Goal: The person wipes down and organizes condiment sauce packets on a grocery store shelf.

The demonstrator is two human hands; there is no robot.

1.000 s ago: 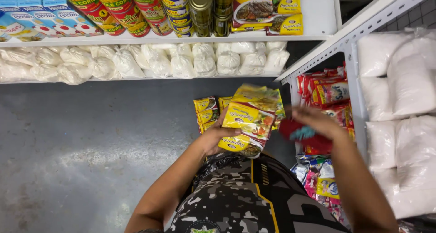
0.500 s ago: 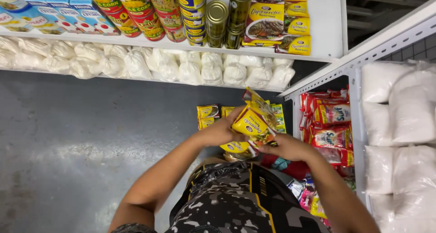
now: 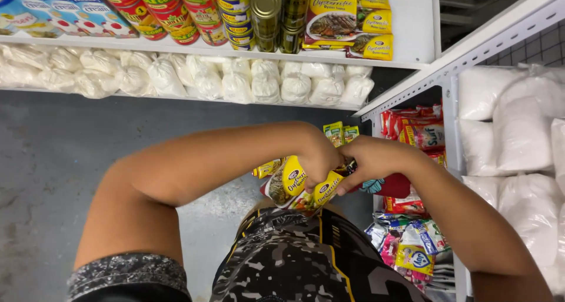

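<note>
Both the left hand [image 3: 321, 158] and the right hand [image 3: 376, 161] were closed on a bunch of yellow sauce sachets [image 3: 294, 184], which looked light, soft and slippery, best gripped by their edges.

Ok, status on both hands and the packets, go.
Left hand and right hand together, gripping yellow sauce packets at waist height. More packets on floor ahead. Shelf at right, nothing blocking.

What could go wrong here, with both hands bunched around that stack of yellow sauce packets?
The left hand and right hand pinch many yellow packets at once, so the fanned lower ones might slip to the grey floor. A tight squeeze could also crease or burst a packet.
</note>
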